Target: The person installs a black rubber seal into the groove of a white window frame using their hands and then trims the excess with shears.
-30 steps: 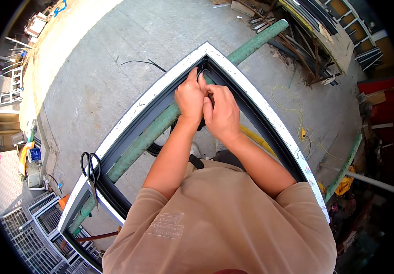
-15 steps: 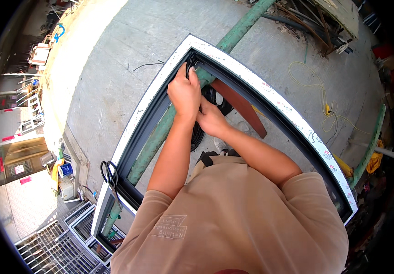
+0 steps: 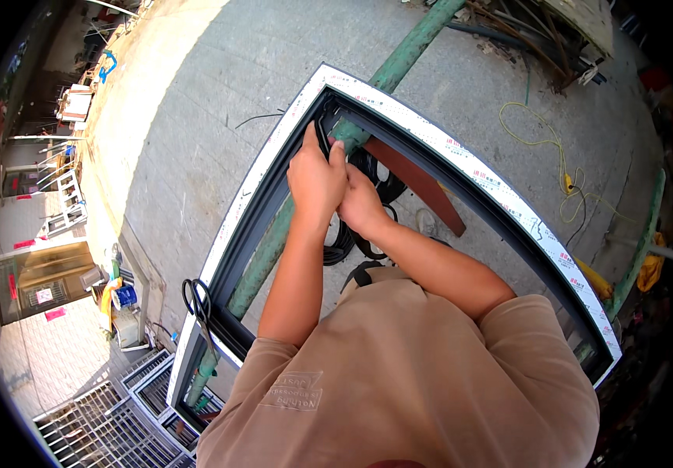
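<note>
A window frame with white printed film on its face and dark inner grooves lies in front of me. Near its far corner, my left hand pinches a black rubber strip, index finger stretched along the frame's inner edge. My right hand is closed just below and against the left one; the strip seems to pass into it, though its fingers are partly hidden. Below the hands hangs or lies a coil of the black strip. Scissors with black handles rest on the frame's left part.
Green pipes run beneath the frame. A reddish-brown board shows through the opening. To the right, a yellow cord lies on the concrete floor. Metal grilles sit at the lower left, and scrap bars are piled at the far right.
Both hands have shifted slightly toward me, away from the frame's far corner, still on the strip. The whole view has moved a little.
</note>
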Available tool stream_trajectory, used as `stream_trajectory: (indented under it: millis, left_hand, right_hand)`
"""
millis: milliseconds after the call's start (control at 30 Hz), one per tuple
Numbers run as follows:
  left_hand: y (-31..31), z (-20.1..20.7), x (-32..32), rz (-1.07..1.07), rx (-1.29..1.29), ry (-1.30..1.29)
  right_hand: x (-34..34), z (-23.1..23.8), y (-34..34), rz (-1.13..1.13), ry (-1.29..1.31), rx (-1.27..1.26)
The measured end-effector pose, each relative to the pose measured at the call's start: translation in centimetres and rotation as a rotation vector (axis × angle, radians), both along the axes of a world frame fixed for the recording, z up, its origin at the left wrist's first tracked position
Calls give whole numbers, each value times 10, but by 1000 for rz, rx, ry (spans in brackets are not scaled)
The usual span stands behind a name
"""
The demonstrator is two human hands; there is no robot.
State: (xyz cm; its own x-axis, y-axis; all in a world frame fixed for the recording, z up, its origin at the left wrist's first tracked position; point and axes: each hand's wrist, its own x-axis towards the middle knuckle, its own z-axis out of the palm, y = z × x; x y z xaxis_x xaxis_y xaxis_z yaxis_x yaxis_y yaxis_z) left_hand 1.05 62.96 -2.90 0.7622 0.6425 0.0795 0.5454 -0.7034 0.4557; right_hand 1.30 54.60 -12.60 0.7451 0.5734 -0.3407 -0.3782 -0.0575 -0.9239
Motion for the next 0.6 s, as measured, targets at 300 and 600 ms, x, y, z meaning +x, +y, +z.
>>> stream_trajectory:
  millis: [300,600]
  left_hand:
    - [42,36,-8,-131,307,-270]
    - [62,22,49,-283,327,116]
  right_hand:
    - [-1,-2,23,-6,41,48]
    - [4,36,29,51,-18,-107]
